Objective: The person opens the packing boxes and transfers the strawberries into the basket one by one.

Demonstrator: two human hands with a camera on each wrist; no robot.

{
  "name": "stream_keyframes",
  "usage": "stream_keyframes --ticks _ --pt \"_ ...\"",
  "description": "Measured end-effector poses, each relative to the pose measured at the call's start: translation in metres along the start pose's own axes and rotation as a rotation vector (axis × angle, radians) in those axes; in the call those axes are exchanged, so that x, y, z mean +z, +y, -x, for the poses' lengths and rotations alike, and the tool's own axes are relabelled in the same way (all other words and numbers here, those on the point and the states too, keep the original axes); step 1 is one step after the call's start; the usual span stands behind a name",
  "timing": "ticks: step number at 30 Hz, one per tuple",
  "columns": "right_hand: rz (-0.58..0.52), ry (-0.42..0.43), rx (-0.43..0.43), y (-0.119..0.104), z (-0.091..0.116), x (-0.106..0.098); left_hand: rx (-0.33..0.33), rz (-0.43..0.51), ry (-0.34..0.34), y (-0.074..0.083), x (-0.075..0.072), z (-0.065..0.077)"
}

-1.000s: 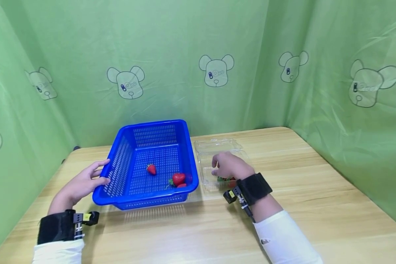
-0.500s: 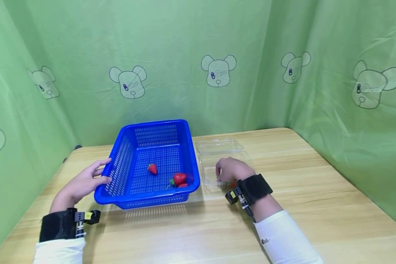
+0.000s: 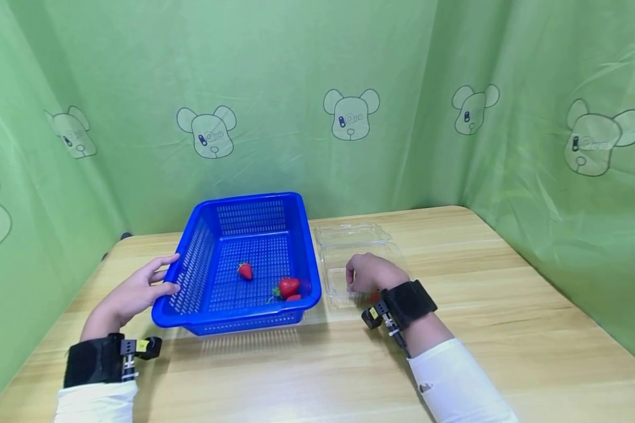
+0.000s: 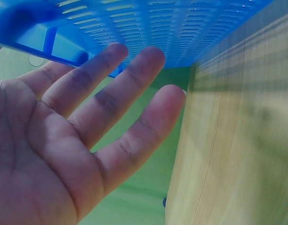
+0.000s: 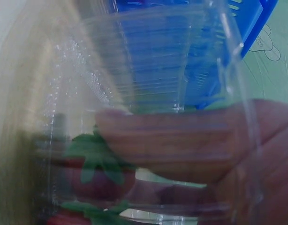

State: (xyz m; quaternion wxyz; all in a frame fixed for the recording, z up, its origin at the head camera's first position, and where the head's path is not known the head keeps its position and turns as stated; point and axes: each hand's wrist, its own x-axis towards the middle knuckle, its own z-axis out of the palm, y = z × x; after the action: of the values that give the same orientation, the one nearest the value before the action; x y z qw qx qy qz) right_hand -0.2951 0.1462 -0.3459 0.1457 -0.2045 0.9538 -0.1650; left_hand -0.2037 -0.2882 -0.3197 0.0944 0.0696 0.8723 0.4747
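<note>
A blue plastic basket [image 3: 249, 247] holds several red strawberries, one strawberry [image 3: 245, 271] in the middle and another strawberry [image 3: 288, 286] at the near right corner. My left hand [image 3: 134, 291] touches the basket's left rim, its fingers extended in the left wrist view. To the basket's right lies a clear plastic clamshell box [image 3: 336, 258] with its lid folded back. My right hand [image 3: 376, 273] reaches down into that box. Through its wall, the right wrist view shows my thumb and a finger pinching a strawberry [image 5: 99, 180] by its leafy top. A second strawberry [image 5: 69, 218] lies beside it, partly cut off.
The wooden table [image 3: 317, 376] extends towards me and to the right. Green curtains [image 3: 275, 147] with bear-head outlines hang behind it and at both sides.
My right hand has moved lower into the clear box, and its fingers have closed in on a strawberry. My left hand stays at the basket's rim.
</note>
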Motion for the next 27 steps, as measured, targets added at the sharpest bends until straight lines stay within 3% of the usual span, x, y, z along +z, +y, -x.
stream_keyframes --ticks 27 --pt "0.026 0.088 -0.05 -0.0022 -0.0015 -0.0023 0.001 -0.007 -0.001 0.0015 0.0009 0.0"
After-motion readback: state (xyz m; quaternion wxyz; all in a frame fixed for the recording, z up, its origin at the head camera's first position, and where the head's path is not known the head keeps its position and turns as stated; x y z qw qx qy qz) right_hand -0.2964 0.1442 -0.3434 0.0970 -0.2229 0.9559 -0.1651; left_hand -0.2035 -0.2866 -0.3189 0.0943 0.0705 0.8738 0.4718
